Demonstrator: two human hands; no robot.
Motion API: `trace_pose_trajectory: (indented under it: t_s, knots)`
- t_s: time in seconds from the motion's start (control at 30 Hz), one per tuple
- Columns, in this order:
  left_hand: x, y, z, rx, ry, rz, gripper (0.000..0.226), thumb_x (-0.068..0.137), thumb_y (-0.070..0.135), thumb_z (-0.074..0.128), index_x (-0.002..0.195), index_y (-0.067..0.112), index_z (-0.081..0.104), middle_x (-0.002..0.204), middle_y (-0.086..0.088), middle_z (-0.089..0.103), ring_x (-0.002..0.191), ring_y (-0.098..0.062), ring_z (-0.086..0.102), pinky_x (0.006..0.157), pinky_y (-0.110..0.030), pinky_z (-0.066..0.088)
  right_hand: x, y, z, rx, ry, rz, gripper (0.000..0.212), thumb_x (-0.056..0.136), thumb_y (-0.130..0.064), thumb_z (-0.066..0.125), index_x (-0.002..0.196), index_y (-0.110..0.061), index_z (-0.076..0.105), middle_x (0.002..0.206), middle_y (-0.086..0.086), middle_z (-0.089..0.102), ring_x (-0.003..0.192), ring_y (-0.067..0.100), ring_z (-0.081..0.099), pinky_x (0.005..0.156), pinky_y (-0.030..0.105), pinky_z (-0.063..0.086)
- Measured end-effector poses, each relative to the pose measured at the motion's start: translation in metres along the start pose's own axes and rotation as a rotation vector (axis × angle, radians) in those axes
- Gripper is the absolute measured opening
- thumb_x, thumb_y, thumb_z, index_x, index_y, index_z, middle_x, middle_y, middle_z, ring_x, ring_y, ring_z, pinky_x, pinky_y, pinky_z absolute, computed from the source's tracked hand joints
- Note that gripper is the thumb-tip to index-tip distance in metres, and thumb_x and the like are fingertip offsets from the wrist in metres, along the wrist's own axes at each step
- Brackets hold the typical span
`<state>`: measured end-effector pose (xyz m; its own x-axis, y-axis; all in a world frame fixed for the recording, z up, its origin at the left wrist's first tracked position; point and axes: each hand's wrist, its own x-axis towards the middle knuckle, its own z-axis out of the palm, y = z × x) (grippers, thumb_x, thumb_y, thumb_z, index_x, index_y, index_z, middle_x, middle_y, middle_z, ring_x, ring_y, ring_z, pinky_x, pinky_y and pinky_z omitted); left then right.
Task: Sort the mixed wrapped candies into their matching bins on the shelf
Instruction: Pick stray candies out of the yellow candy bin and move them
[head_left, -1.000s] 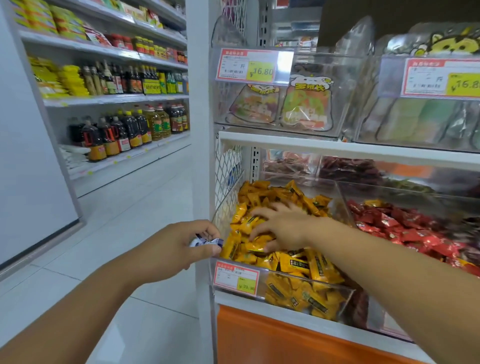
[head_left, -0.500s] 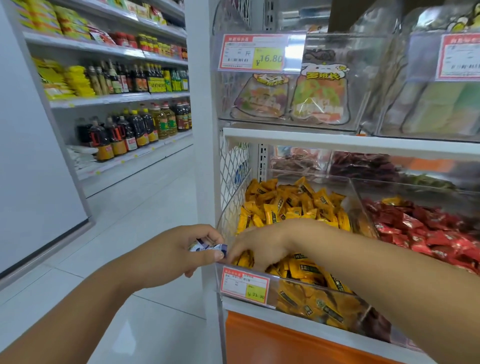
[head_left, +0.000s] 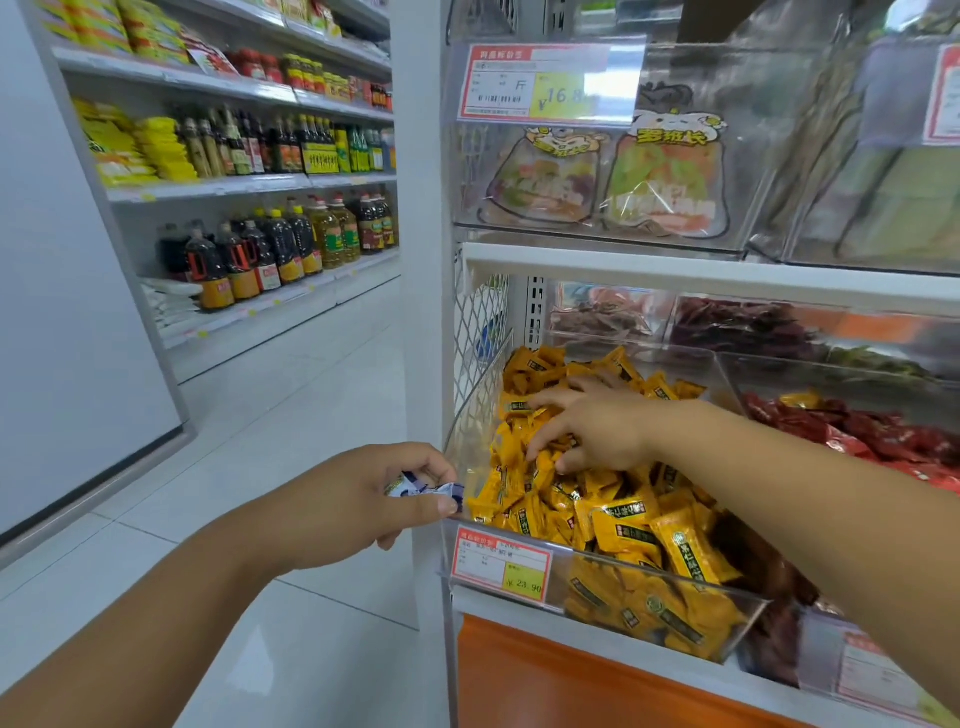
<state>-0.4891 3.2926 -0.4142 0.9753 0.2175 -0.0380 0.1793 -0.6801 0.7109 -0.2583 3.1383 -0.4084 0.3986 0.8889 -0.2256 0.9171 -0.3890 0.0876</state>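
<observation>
A clear bin (head_left: 602, 587) on the lower shelf is heaped with yellow wrapped candies (head_left: 618, 514). My right hand (head_left: 597, 426) reaches into it, fingers spread and resting on the pile near its back left. Just outside the bin's left front corner, my left hand (head_left: 363, 493) grips a few blue-and-white wrapped candies (head_left: 423, 488) between thumb and fingers. To the right lies a bin of red wrapped candies (head_left: 883, 436), with one yellow candy (head_left: 800, 399) on top of them.
Upper clear bins (head_left: 597, 171) with price tags hold bagged sweets. Dark snack bins (head_left: 727, 322) sit behind on the lower shelf. A white upright (head_left: 426, 260) borders the bins on the left. Across the tiled aisle (head_left: 249, 441), shelves carry oil and sauce bottles (head_left: 275, 244).
My right hand went from the bin's front, close to my left hand, back over the yellow pile with fingers spread. The left hand stays put with its blue-and-white candies.
</observation>
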Motion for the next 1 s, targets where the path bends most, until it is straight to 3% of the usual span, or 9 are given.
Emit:
trace_pose_trajectory:
  t_s: [0.23, 0.3, 0.47, 0.53, 0.6, 0.7, 0.8, 0.9, 1.0]
  knots:
    - [-0.002, -0.003, -0.001, -0.005, -0.018, 0.005, 0.006, 0.089, 0.042, 0.061, 0.093, 0.038, 0.064, 0.076, 0.018, 0.059, 0.055, -0.001, 0.050, 0.051, -0.014, 0.038, -0.034, 0.011, -0.036, 0.287, -0.088, 0.054, 0.041, 0.092, -0.040, 0.059, 0.132, -0.045, 0.052, 0.157, -0.009, 0.022, 0.145, 0.014, 0.016, 0.116, 0.034, 0.011]
    - [-0.001, -0.002, 0.000, -0.002, -0.009, 0.011, 0.005, 0.089, 0.040, 0.062, 0.092, 0.037, 0.065, 0.076, 0.019, 0.059, 0.054, -0.002, 0.050, 0.049, -0.012, 0.038, -0.046, 0.005, -0.044, 0.301, -0.122, 0.043, 0.049, 0.086, -0.037, 0.068, 0.130, -0.049, 0.051, 0.158, -0.012, 0.019, 0.146, 0.013, 0.012, 0.117, 0.038, 0.008]
    - [-0.001, -0.001, 0.002, 0.034, 0.004, 0.012, 0.005, 0.089, 0.042, 0.062, 0.093, 0.039, 0.064, 0.082, 0.018, 0.060, 0.056, -0.002, 0.052, 0.048, -0.012, 0.038, -0.042, -0.042, -0.010, -0.055, -0.355, -0.131, 0.076, 0.077, -0.045, 0.075, 0.138, -0.060, 0.032, 0.159, -0.018, -0.003, 0.146, 0.019, -0.015, 0.117, 0.054, -0.005]
    - [-0.003, -0.001, 0.001, 0.035, 0.000, 0.006, 0.005, 0.089, 0.042, 0.062, 0.093, 0.039, 0.064, 0.081, 0.016, 0.060, 0.055, -0.001, 0.053, 0.048, -0.012, 0.038, -0.028, -0.049, 0.010, -0.105, -0.338, -0.161, 0.084, 0.073, -0.053, 0.075, 0.140, -0.059, 0.026, 0.159, -0.016, -0.010, 0.145, 0.021, -0.022, 0.114, 0.058, -0.012]
    - [-0.003, 0.000, 0.001, 0.041, -0.006, -0.003, 0.006, 0.089, 0.043, 0.062, 0.093, 0.040, 0.064, 0.081, 0.016, 0.060, 0.055, -0.001, 0.053, 0.049, -0.012, 0.038, -0.014, -0.041, 0.013, -0.142, -0.275, -0.146, 0.081, 0.072, -0.058, 0.072, 0.140, -0.058, 0.027, 0.160, -0.014, -0.009, 0.145, 0.022, -0.021, 0.112, 0.063, -0.012]
    - [-0.002, 0.002, 0.001, 0.047, -0.013, -0.002, 0.006, 0.089, 0.043, 0.061, 0.093, 0.040, 0.064, 0.084, 0.016, 0.060, 0.057, 0.000, 0.054, 0.049, -0.012, 0.039, -0.003, -0.016, 0.005, -0.182, -0.134, -0.067, 0.064, 0.077, -0.057, 0.068, 0.135, -0.051, 0.042, 0.160, -0.013, 0.003, 0.147, 0.025, -0.009, 0.112, 0.065, 0.000]
    - [0.000, 0.005, 0.000, 0.050, -0.017, 0.011, 0.005, 0.089, 0.042, 0.062, 0.092, 0.039, 0.064, 0.084, 0.019, 0.061, 0.058, 0.001, 0.054, 0.050, -0.012, 0.041, 0.001, 0.007, 0.002, -0.058, -0.052, 0.011, 0.049, 0.081, -0.055, 0.066, 0.128, -0.048, 0.052, 0.158, -0.012, 0.013, 0.146, 0.023, -0.001, 0.115, 0.058, 0.005]
    - [0.004, 0.006, 0.001, 0.026, -0.019, 0.030, 0.005, 0.088, 0.040, 0.064, 0.090, 0.037, 0.065, 0.080, 0.021, 0.063, 0.058, 0.001, 0.055, 0.049, -0.013, 0.042, -0.002, 0.015, -0.005, 0.023, 0.030, 0.035, 0.048, 0.085, -0.051, 0.064, 0.131, -0.042, 0.053, 0.157, -0.008, 0.020, 0.146, 0.021, 0.007, 0.118, 0.048, 0.013]
    - [0.007, 0.006, 0.002, 0.023, -0.014, 0.059, 0.007, 0.087, 0.041, 0.064, 0.092, 0.037, 0.065, 0.087, 0.018, 0.065, 0.061, 0.001, 0.057, 0.055, -0.015, 0.046, -0.025, 0.015, -0.027, 0.188, 0.000, 0.021, 0.047, 0.083, -0.047, 0.067, 0.128, -0.044, 0.054, 0.158, -0.008, 0.018, 0.146, 0.017, 0.011, 0.118, 0.040, 0.013]
